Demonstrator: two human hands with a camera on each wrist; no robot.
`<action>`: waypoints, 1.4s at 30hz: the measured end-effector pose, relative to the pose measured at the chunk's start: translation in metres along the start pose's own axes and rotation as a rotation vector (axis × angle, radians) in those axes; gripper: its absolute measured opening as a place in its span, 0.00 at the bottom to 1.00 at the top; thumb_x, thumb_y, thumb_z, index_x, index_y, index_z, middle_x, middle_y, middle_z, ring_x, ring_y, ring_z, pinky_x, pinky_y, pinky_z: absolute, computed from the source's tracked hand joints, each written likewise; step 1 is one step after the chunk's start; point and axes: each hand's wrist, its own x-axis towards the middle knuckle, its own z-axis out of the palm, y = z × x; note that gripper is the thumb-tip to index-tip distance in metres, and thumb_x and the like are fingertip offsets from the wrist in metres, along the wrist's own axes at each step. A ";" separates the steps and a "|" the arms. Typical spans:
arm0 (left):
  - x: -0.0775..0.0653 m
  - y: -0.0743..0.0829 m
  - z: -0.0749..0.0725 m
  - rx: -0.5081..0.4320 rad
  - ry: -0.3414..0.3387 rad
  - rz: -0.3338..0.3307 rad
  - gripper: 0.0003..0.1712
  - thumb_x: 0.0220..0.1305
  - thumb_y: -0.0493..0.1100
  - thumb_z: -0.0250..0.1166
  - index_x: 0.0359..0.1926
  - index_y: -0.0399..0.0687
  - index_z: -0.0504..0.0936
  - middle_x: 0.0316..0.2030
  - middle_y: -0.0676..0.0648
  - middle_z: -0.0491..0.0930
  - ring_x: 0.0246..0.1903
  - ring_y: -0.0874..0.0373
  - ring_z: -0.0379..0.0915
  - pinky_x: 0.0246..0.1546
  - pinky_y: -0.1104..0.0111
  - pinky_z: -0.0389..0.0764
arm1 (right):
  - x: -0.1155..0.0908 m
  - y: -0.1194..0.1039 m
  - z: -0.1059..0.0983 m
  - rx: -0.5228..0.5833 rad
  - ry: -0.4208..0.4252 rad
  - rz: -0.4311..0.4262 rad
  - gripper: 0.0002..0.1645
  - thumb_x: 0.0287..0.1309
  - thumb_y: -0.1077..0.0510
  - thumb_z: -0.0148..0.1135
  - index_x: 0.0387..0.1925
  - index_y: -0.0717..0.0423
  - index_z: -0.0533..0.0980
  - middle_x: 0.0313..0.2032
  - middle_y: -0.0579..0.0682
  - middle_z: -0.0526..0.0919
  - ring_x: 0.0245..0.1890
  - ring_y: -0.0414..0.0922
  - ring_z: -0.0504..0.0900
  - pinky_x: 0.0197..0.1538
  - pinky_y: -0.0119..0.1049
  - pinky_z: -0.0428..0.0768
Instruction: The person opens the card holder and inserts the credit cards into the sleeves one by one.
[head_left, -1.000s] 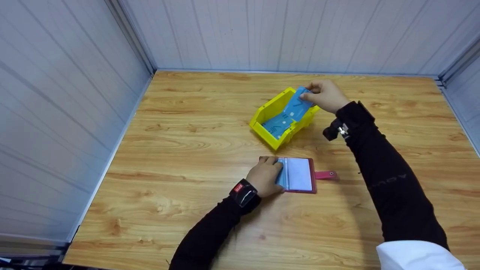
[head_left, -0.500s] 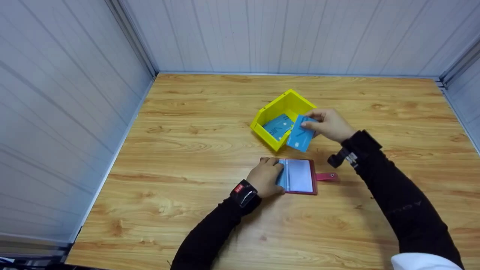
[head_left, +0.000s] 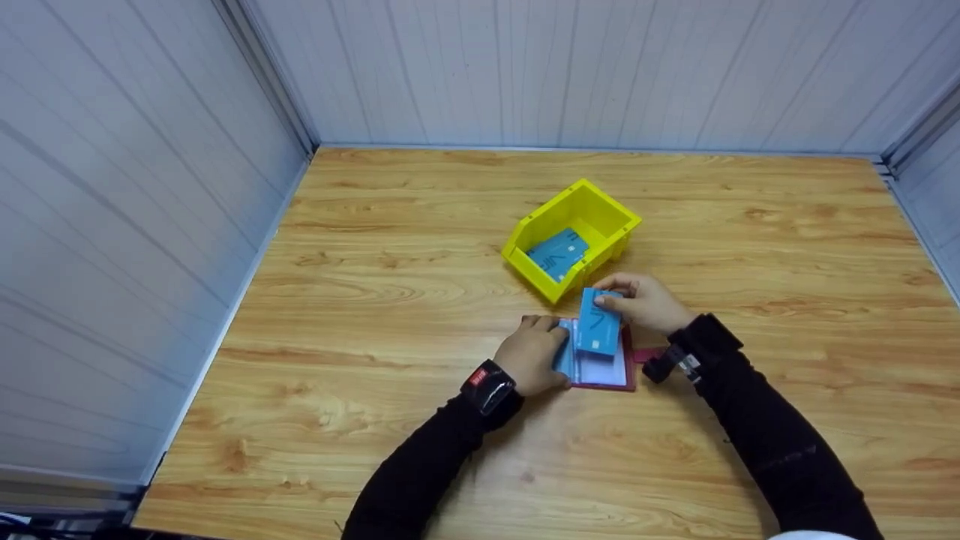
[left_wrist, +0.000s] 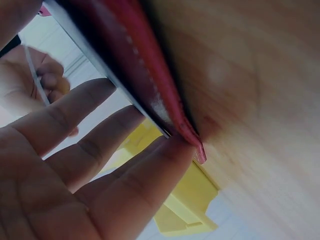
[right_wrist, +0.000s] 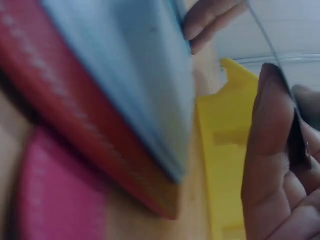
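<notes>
A red card holder with clear sleeves lies spread on the table. My left hand holds its left half, fingers at the top edge and thumb near the bottom. In the left wrist view, fingertips meet the sleeve edges and the red cover. A light blue card hangs over the right-hand sleeve, its top pinched between the thumb and fingers of my right hand. Seen from the right wrist, the card is edge-on, above the holder's sleeves. Blue shows under the left hand.
A yellow bin stands just behind the holder, with more blue cards in it. The holder's pink strap points right, partly behind the right wrist camera. Panel walls border the wooden table at the back and sides.
My right hand has drawn the blue card out of the yellow bin and brought it toward me, over the holder's right side. The left hand has stayed on the holder.
</notes>
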 end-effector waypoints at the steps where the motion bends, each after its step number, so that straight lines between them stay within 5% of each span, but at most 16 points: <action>1: 0.000 0.000 0.000 -0.001 -0.003 -0.003 0.43 0.48 0.57 0.76 0.64 0.46 0.74 0.64 0.44 0.70 0.66 0.48 0.64 0.69 0.63 0.66 | -0.001 0.003 0.001 0.001 0.001 0.003 0.22 0.66 0.55 0.60 0.53 0.68 0.75 0.28 0.38 0.82 0.24 0.32 0.78 0.28 0.25 0.77; 13: -0.001 0.000 0.001 0.011 0.021 0.014 0.43 0.48 0.57 0.76 0.63 0.46 0.74 0.64 0.44 0.71 0.65 0.47 0.65 0.67 0.61 0.69 | -0.009 0.017 0.009 0.143 -0.057 0.019 0.22 0.67 0.58 0.59 0.54 0.73 0.72 0.31 0.40 0.84 0.28 0.33 0.83 0.32 0.28 0.82; 22: -0.002 0.001 -0.002 -0.018 -0.005 -0.018 0.44 0.50 0.60 0.74 0.65 0.48 0.73 0.66 0.44 0.68 0.66 0.47 0.63 0.64 0.58 0.72 | -0.012 0.018 0.011 0.069 -0.045 0.039 0.23 0.67 0.55 0.59 0.54 0.71 0.73 0.34 0.43 0.83 0.29 0.33 0.82 0.33 0.28 0.82; 26: 0.000 0.003 -0.007 -0.172 0.034 -0.069 0.43 0.56 0.60 0.70 0.67 0.45 0.70 0.66 0.43 0.69 0.67 0.48 0.63 0.68 0.59 0.68 | -0.012 0.017 0.011 0.060 -0.038 0.033 0.23 0.67 0.56 0.59 0.54 0.70 0.73 0.35 0.44 0.83 0.29 0.32 0.81 0.33 0.27 0.81; 30: 0.006 0.006 -0.010 -0.448 0.108 -0.106 0.41 0.62 0.55 0.67 0.70 0.42 0.65 0.64 0.42 0.71 0.64 0.51 0.67 0.67 0.60 0.69 | -0.014 0.016 0.012 0.058 -0.029 0.009 0.22 0.67 0.57 0.59 0.53 0.71 0.74 0.35 0.43 0.83 0.27 0.32 0.79 0.30 0.26 0.79; 35: 0.017 0.010 -0.009 -0.744 0.085 -0.103 0.43 0.63 0.49 0.67 0.73 0.43 0.58 0.57 0.45 0.77 0.53 0.55 0.76 0.55 0.65 0.78 | -0.016 0.014 0.013 0.083 -0.016 -0.015 0.21 0.67 0.58 0.59 0.52 0.72 0.73 0.30 0.40 0.82 0.23 0.32 0.76 0.26 0.26 0.76; 42: 0.025 0.014 -0.004 -0.747 0.056 -0.051 0.41 0.63 0.45 0.66 0.73 0.43 0.58 0.49 0.44 0.80 0.38 0.61 0.75 0.40 0.73 0.77 | -0.018 0.012 0.016 0.098 -0.012 -0.042 0.21 0.66 0.58 0.60 0.50 0.73 0.73 0.30 0.37 0.84 0.23 0.31 0.77 0.26 0.25 0.75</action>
